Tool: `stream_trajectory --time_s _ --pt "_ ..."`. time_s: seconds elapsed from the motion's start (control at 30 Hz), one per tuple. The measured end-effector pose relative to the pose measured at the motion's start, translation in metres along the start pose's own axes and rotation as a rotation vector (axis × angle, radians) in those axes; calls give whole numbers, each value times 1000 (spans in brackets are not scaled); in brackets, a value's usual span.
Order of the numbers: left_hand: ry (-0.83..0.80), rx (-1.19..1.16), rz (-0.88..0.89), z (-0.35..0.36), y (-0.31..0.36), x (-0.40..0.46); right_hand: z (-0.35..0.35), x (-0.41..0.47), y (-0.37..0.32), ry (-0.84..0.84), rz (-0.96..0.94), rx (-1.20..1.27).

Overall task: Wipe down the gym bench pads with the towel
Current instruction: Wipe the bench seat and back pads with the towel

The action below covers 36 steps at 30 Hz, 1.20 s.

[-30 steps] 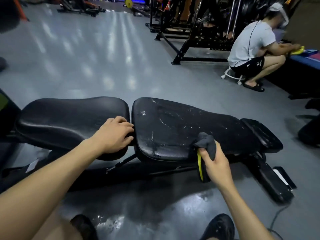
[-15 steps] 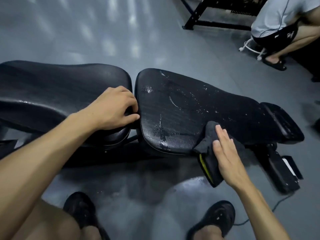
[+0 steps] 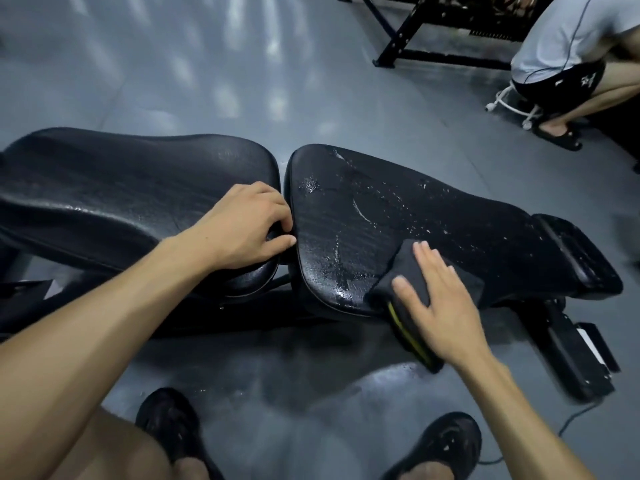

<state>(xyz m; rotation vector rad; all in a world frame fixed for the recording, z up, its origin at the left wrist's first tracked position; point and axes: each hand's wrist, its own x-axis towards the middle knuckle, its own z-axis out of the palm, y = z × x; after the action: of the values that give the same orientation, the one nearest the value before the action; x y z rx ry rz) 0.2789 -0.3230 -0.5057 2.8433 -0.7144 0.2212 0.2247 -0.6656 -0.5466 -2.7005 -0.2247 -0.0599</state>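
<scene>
Standing nearest, two dark shoes [image 3: 446, 445] rest on the wet grey floor [image 3: 145, 74]. The right hand [image 3: 438, 306], fingers straight and spread, presses a dark towel [image 3: 401, 271] with a yellow edge onto the near rim of the wet right bench pad [image 3: 408, 216]. The left hand [image 3: 242, 226] curls its fingers over the end of the left bench pad [image 3: 131, 181]. Beyond, another person [image 3: 571, 53] crouches beside a black frame [image 3: 415, 39].

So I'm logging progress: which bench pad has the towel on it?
The right-hand pad, speckled with wet droplets: the right hand presses the towel flat on its near edge. The left hand grips the left pad.
</scene>
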Motion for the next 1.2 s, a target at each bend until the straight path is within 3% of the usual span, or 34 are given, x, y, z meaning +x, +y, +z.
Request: stream_trajectory --time_s 0.13,0.23,0.33,0.47,0.57,0.77,0.87,0.97,1.2 --pt "-12 6 9 4 2 -3 5 33 -29 1 174 -86" --pt "-7 2 12 5 0 -3 21 -3 -77 -5 -62 -59" --pt "-7 -12 4 4 -2 -2 17 -19 -77 -48 -232 -69" --pt "-8 -25 4 2 1 -3 4 53 -56 -101 -64 35" --pt "-13 -31 5 2 1 -4 14 69 -80 -101 0 -68" --pt "1 -29 -1 0 -1 0 12 -5 -89 -129 -374 -79" --pt "-11 -20 -9 0 -1 0 6 55 -73 -163 -252 18" --pt "-19 -28 -8 1 0 -1 13 95 -84 -147 -94 -50" --pt "6 -28 -36 2 -1 0 11 12 -92 -179 -462 -51"
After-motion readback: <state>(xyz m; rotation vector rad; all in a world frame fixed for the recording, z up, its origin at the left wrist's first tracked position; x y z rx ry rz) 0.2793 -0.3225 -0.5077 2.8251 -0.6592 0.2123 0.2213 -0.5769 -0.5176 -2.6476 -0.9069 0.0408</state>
